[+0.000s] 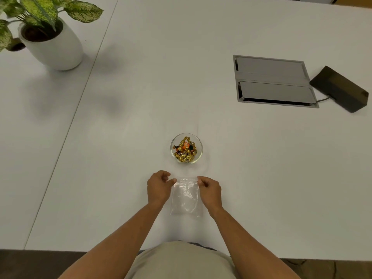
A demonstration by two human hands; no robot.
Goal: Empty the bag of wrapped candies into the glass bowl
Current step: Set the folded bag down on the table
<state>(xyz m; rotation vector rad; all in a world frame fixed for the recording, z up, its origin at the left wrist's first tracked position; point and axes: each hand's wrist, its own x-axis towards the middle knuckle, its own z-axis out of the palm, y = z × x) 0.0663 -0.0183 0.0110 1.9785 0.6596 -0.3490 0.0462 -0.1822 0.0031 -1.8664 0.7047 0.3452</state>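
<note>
A small glass bowl [198, 142] stands on the white table, filled with gold and orange wrapped candies [185, 151]. Nearer to me lies a clear plastic bag [186, 198], flat on the table, with no candies visible inside. My left hand [159, 188] pinches the bag's top left corner. My right hand [210, 190] pinches its top right corner. Both hands sit just short of the bowl, apart from it.
A potted plant [50, 37] in a white pot stands at the far left. A grey cable hatch [273, 81] is set into the table at the right, with a dark box [340, 88] and its cable beside it. The table's near edge [60, 249] runs below my arms.
</note>
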